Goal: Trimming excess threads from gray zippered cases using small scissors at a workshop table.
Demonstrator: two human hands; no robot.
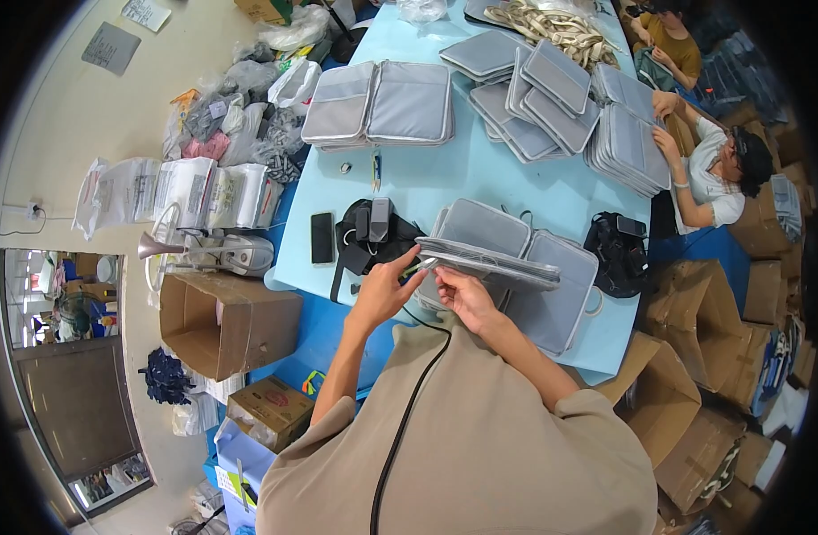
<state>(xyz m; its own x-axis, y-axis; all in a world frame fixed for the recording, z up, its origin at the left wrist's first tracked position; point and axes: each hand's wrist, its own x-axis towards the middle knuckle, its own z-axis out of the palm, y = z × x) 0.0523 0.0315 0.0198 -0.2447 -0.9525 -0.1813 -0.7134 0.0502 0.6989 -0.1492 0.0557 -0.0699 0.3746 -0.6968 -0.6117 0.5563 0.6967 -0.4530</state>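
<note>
In front of me a stack of grey zip-edged fabric cases [489,259] lies on more flat grey cases [552,312] on the pale blue table [338,178]. My left hand [389,283] grips the upper stack's left corner, index finger and thumb at its edge. Just right of it, my right hand [462,294] is closed at that same corner on something small and silvery, too small to name. A black cord hangs down over my beige top.
Phone [322,238] and black bag [355,263] lie left; another black bag [616,254] right. Grey case piles [409,98] and straps [552,27] fill the back. Cardboard boxes [231,325] flank the table. A co-worker [712,178] handles cases at the right; another person [672,49] sits beyond.
</note>
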